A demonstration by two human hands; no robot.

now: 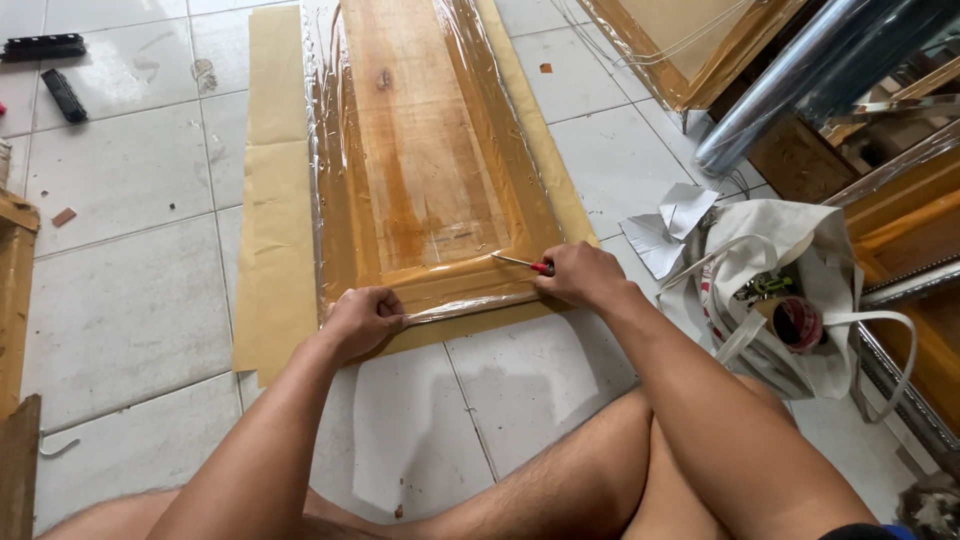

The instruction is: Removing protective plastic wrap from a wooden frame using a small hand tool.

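A long wooden panel (425,150) wrapped in clear plastic film lies on brown paper (275,200) on the tiled floor. My left hand (362,318) is closed on the bunched film at the panel's near edge. My right hand (580,274) grips a small cutter with a red handle (523,263), its thin blade pointing left onto the film near the panel's near right corner. My bare legs are folded in the foreground.
A white cloth bag (790,250) with a tape roll (797,323) and crumpled paper sits at the right. Framed wooden pieces (900,230) and a roll of clear film (800,80) stand beyond it. Black objects (62,92) lie at the far left.
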